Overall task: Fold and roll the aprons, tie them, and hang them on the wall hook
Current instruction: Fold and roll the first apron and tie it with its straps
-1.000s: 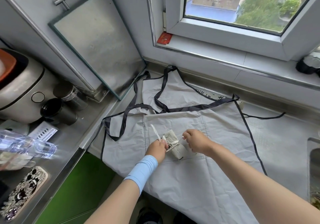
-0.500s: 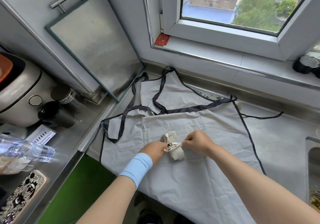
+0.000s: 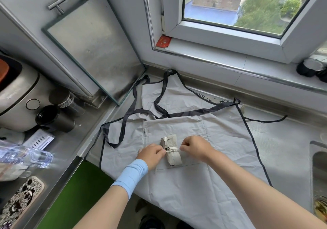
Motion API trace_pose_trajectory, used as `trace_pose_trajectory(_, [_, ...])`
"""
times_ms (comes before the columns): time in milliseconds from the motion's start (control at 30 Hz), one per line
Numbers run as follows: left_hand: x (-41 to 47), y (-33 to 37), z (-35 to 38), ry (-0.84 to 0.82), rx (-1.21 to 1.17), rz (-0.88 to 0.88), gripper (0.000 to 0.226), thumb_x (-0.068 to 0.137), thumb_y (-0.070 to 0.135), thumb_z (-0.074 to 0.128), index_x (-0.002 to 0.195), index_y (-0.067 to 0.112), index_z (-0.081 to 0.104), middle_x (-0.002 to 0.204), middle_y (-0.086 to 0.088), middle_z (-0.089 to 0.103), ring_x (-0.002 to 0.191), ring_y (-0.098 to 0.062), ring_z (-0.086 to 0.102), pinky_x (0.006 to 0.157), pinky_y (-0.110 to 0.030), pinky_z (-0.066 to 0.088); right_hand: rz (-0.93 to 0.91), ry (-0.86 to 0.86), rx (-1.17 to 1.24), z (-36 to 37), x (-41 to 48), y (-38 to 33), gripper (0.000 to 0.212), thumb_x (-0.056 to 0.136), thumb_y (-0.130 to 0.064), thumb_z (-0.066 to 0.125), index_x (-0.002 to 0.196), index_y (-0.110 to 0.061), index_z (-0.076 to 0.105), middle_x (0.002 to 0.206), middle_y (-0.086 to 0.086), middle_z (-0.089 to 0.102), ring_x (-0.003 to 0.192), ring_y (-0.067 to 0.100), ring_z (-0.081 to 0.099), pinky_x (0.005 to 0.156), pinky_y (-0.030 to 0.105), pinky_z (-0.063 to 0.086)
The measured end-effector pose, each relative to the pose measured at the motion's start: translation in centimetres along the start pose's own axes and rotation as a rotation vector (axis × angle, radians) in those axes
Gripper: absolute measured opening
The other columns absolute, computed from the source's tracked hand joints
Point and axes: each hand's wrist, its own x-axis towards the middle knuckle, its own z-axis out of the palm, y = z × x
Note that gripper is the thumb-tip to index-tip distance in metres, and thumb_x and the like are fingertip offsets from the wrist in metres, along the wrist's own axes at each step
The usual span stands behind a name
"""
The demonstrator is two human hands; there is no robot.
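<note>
A small beige rolled apron (image 3: 171, 151) lies on top of a grey apron (image 3: 221, 140) that is spread flat over the steel counter, its dark straps looping toward the window wall. A white tie string (image 3: 172, 150) crosses the middle of the roll. My left hand (image 3: 152, 155), with a light blue wristband, pinches the string's left end at the roll's left side. My right hand (image 3: 194, 148) pinches the right end on the other side. The string runs taut between both hands.
A glass-framed panel (image 3: 92, 46) leans against the wall at the back left. To the left stand a cooker (image 3: 16, 96), dark cups (image 3: 53, 119) and a plastic bottle (image 3: 24, 156). A sink (image 3: 318, 175) lies at the right edge. The window sill (image 3: 230, 55) runs behind.
The loose string end my left hand held up has been drawn down across the roll. Both hands have pulled apart sideways, tightening the string round the roll.
</note>
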Motion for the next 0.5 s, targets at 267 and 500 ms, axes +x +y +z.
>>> trace_pose_trajectory(267, [0.3, -1.4, 0.8, 0.057, 0.096, 0.003, 0.026, 0.099, 0.035, 0.041, 0.085, 0.025, 0.061, 0.107, -0.002, 0.054, 0.111, -0.023, 0.046, 0.097, -0.032, 0.029, 0.08, 0.039, 0.162, 0.6, -0.2, 0.4, 0.011, 0.072, -0.025, 0.065, 0.07, -0.022, 0.075, 0.065, -0.009, 0.071, 0.063, 0.005, 0.063, 0.06, 0.025, 0.051])
trace_pose_trajectory(500, [0.4, 1.2, 0.6, 0.352, 0.11, 0.417, 0.02, 0.091, 0.03, 0.051, 0.083, 0.019, 0.066, 0.112, 0.009, 0.054, 0.105, -0.017, 0.041, 0.096, -0.027, 0.03, -0.09, 0.193, -0.024, 2.0, -0.7, -0.9, 0.022, 0.084, -0.02, 0.059, 0.098, -0.035, 0.066, 0.065, -0.008, 0.055, 0.071, 0.013, 0.053, 0.063, 0.03, 0.042])
